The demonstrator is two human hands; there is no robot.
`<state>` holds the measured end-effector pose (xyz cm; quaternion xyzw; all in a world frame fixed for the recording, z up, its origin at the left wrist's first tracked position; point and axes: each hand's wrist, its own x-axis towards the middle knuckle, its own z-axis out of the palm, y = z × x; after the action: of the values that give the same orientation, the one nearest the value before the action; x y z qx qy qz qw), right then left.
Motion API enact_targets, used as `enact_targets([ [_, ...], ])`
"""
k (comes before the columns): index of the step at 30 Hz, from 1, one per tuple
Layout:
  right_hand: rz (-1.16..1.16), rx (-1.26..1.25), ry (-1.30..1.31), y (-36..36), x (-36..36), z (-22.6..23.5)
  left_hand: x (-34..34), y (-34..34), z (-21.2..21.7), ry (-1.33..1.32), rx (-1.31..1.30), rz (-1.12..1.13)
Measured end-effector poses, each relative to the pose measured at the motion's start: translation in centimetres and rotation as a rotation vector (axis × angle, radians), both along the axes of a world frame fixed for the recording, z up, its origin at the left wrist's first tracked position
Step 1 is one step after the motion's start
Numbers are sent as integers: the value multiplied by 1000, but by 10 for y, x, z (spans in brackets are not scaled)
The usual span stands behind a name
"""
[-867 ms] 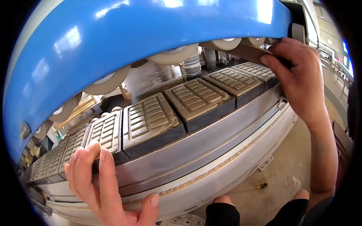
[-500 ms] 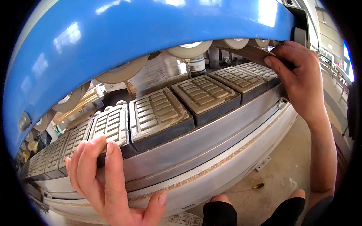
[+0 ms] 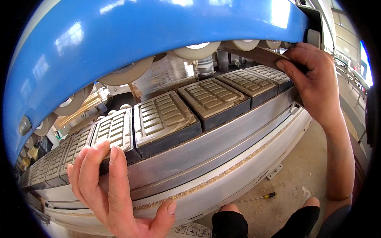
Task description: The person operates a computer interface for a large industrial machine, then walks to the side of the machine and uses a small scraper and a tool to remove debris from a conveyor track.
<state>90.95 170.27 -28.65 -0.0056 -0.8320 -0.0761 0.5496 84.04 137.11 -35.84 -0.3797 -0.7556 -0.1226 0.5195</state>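
Note:
My right hand [image 3: 315,77] reaches in under the machine's blue cover at the right. Its thumb and fingers pinch the near end of a thin, flat brown strip [image 3: 264,56], which runs back beneath the rollers. At the lower left, my left hand [image 3: 105,190] is held up with fingers spread and nothing in it. The fingertips are close to the near edge of a row of grooved track pads [image 3: 164,117]; I cannot tell if they touch. These pads have dusty, tan-grey ribbed tops on black blocks.
Grey-white rollers [image 3: 131,73] hang below the glossy blue cover [image 3: 178,23]. A metal rail [image 3: 222,139] runs along the pads, with sawdust [image 3: 214,182] on the ledge below. On the floor lies a screwdriver [image 3: 270,195] with a black and yellow handle, near my knees.
The whole view has shifted very slightly. Both hands keep the same pose, the right one still on the strip.

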Motion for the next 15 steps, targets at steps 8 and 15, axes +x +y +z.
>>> enact_targets([
  [8, -22, 2, -15, -1, 3, 2, 0, -1, 1, 20, -14, -7],
  [15, -4, 35, -37, 1, 4, 5, 1, 0, 1, 7, -17, 3],
])
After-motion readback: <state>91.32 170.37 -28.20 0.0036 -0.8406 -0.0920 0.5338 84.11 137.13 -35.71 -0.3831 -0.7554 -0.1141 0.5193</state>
